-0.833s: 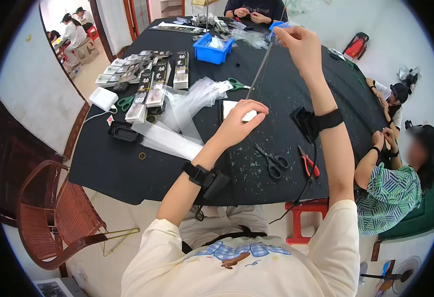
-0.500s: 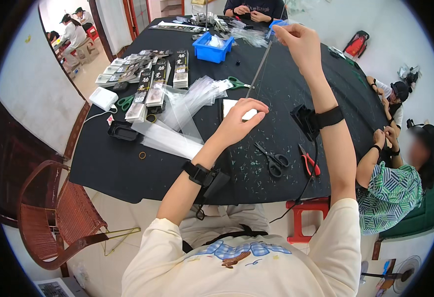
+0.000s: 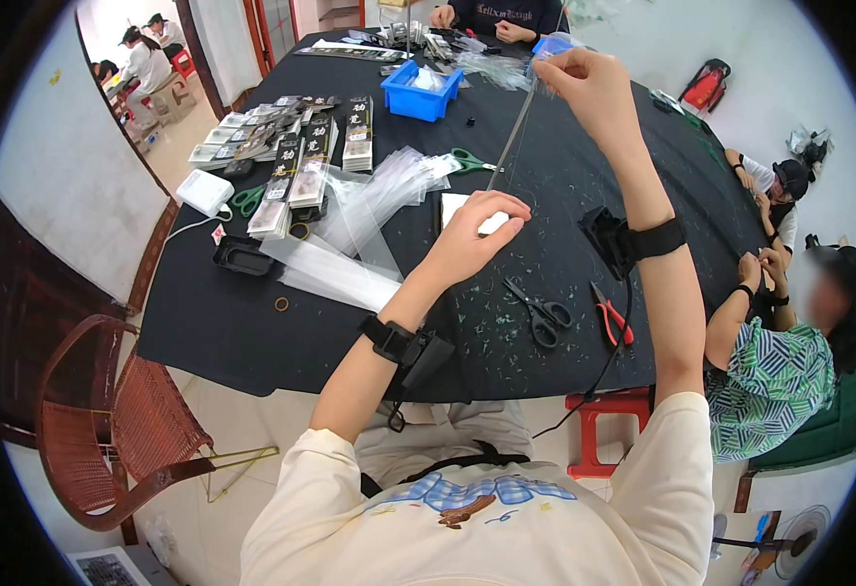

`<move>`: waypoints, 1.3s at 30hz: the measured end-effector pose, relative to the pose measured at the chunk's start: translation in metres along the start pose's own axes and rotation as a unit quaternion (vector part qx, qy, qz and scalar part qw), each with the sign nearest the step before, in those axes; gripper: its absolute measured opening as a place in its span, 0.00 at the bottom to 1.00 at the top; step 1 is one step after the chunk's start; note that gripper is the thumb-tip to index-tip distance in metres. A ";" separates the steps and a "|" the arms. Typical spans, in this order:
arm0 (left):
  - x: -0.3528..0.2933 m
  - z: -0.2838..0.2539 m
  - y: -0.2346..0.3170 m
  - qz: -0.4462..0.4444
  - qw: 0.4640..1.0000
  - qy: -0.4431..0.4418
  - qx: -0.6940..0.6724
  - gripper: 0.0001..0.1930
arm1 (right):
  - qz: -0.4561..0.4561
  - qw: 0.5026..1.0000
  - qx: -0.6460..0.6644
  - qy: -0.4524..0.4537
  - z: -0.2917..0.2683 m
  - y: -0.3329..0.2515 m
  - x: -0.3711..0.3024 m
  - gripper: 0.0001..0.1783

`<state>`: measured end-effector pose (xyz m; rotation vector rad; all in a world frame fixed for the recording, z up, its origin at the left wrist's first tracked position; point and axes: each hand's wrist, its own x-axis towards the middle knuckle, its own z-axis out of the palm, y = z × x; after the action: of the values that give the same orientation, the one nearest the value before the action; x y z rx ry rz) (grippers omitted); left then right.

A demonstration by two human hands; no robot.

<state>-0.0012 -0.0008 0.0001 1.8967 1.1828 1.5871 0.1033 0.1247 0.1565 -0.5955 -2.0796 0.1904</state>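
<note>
My right hand [image 3: 584, 83] is raised over the table, thumb and forefinger pinched on a thin, nearly invisible thread [image 3: 517, 156]. The thread runs down toward my left hand [image 3: 479, 234], which sits low with fingers closed together and thumb underneath. What its fingertips grip, if anything, is too small to make out. A white block or pad [image 3: 452, 207] lies beneath the left hand, partly hidden. Between both hands slants a slim metal rod [image 3: 516, 137], its lower end behind the left hand. Black scissors [image 3: 545, 317] and red-handled pliers [image 3: 613, 320] lie to the right.
Clear plastic sleeves [image 3: 369, 210] and stacks of black-topped packets [image 3: 291, 161] cover the left side. Beyond them stands a blue bin [image 3: 420, 96]. A black tray [image 3: 242, 257] and white adapter [image 3: 204, 192] lie near the left edge. Other people sit around the black-covered table [image 3: 223, 332].
Both of my hands stay almost where they were; the right hand has shifted only slightly. Across the table, the other person's hands have moved apart.
</note>
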 end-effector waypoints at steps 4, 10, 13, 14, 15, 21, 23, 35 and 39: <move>0.000 0.001 0.000 -0.001 1.000 0.007 -0.015 0.08 | 0.018 1.000 -0.016 0.006 0.002 -0.008 -0.009 0.13; -0.001 0.001 0.002 -0.010 0.999 0.019 -0.026 0.08 | 0.052 0.998 0.005 0.040 0.016 -0.004 -0.024 0.12; -0.001 0.000 0.001 -0.015 0.999 0.018 -0.027 0.08 | 0.088 0.995 0.045 0.034 0.025 -0.001 -0.032 0.12; -0.001 0.000 0.000 -0.015 0.999 0.018 -0.027 0.08 | 0.088 0.995 0.045 0.034 0.027 0.001 -0.035 0.12; 0.000 0.000 0.000 -0.008 0.999 0.022 -0.030 0.08 | 0.091 0.994 0.051 0.031 0.029 0.003 -0.038 0.12; 0.000 -0.001 -0.001 -0.006 0.998 0.043 -0.056 0.08 | 0.133 0.988 0.077 -0.013 0.043 0.009 -0.059 0.12; 0.000 -0.001 -0.003 0.005 0.998 0.051 -0.036 0.08 | 0.145 0.986 0.082 -0.023 0.045 0.011 -0.064 0.12; 0.001 -0.002 -0.006 0.013 0.993 0.098 -0.060 0.07 | 0.152 0.982 0.097 -0.045 0.058 0.019 -0.079 0.10; 0.001 -0.006 -0.006 0.034 0.991 0.131 -0.023 0.07 | 0.177 0.977 0.089 -0.077 0.068 0.026 -0.092 0.10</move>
<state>-0.0093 0.0023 -0.0024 1.7580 1.1822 1.9299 0.0977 0.1095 0.0402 -0.8591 -2.0608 0.6399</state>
